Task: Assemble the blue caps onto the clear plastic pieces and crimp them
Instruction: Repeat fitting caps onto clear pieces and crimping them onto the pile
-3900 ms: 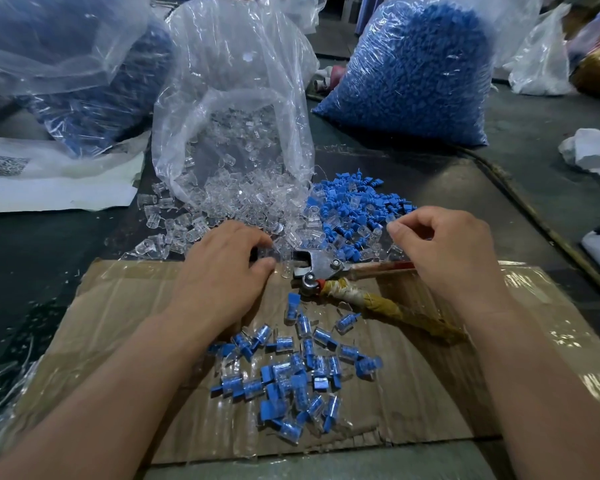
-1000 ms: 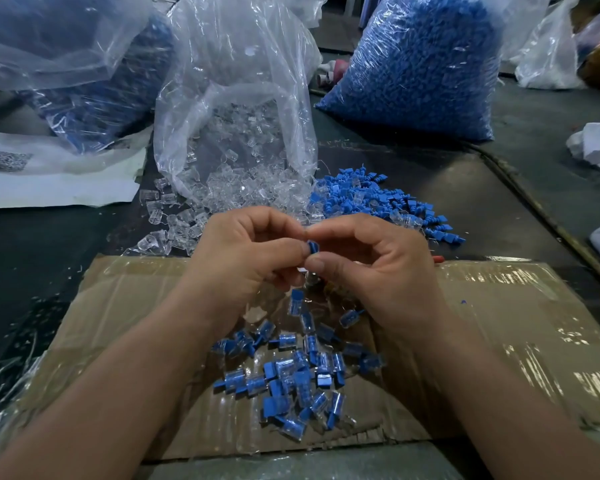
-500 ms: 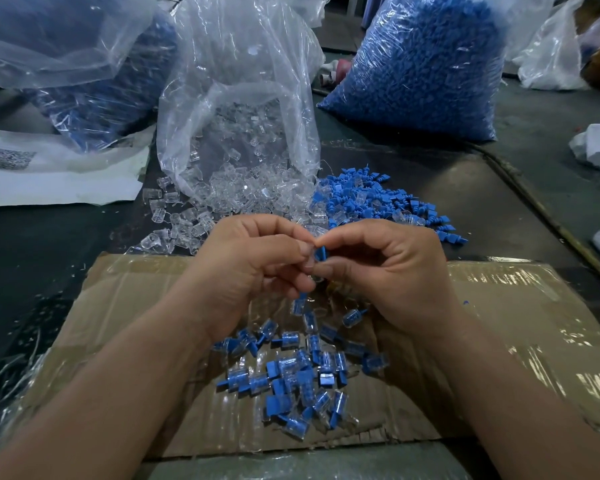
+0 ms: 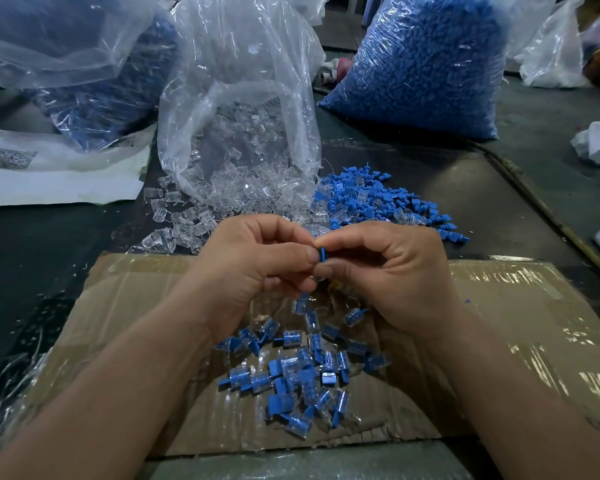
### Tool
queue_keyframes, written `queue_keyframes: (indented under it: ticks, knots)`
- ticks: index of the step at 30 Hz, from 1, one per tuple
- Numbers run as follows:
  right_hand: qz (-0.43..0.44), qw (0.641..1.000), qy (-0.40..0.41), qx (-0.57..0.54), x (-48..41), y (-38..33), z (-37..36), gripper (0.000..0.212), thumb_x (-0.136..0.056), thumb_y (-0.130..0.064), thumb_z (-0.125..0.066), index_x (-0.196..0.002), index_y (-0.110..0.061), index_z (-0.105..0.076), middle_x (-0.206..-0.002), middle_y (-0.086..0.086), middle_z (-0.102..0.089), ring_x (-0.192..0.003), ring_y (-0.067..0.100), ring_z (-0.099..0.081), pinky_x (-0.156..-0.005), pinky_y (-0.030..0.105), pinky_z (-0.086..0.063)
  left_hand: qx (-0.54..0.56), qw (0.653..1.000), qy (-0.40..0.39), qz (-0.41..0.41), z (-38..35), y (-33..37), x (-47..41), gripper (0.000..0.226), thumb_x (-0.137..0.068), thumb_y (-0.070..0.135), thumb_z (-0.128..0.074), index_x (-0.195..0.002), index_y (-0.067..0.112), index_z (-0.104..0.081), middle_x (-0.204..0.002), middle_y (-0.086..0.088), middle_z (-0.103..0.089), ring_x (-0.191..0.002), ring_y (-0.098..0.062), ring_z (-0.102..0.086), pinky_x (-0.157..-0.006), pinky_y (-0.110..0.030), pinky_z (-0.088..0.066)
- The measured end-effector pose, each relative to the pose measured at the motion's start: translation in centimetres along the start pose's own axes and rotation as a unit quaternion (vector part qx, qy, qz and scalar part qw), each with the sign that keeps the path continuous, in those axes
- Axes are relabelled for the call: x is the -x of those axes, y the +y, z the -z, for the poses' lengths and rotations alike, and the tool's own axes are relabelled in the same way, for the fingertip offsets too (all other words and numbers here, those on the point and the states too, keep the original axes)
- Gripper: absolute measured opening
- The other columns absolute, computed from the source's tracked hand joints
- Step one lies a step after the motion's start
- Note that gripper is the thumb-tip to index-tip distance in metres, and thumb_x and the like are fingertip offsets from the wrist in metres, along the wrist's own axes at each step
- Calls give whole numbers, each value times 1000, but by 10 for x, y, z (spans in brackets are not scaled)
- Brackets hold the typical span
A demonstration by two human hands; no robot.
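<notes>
A taped cardboard sheet [image 4: 499,306] lies nearest. Far right stands a full bag of blue caps [image 4: 426,64], and at far centre an open bag [image 4: 236,81] spills clear plastic pieces [image 4: 257,192]. Finished pieces [image 4: 302,375] heap on the cardboard. Above them the left hand [image 4: 253,265] and right hand [image 4: 395,271] meet, both pinching one blue cap [image 4: 322,253].

Forearms converge, left hand [image 4: 257,261] and right hand [image 4: 392,268] pinching, fingertips touching

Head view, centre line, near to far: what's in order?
cardboard sheet → pile of assembled pieces → left hand and right hand, both pinching a blue cap → spilled clear pieces → open clear bag
</notes>
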State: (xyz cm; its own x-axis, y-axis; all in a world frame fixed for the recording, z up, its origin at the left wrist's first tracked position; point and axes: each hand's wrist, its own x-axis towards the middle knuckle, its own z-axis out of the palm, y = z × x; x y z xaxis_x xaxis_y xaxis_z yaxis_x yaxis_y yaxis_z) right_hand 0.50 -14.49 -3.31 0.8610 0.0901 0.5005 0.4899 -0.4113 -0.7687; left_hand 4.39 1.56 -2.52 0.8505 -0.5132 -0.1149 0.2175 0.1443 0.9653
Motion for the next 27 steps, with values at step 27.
queue_keyframes:
  ticks: [27]
  knots:
    - [-276,853,-274,348,-6,0,47,57,-61,-45,-78,-106,-47,-42,-96,-26,-42,-91,-1,-43,-78,27,-40,11,997,64,-39,7,-2,-3,6,-56,8,-64,-61,12,-66,-59,-7,-65,-48,-13,-60,-44,-17,-47]
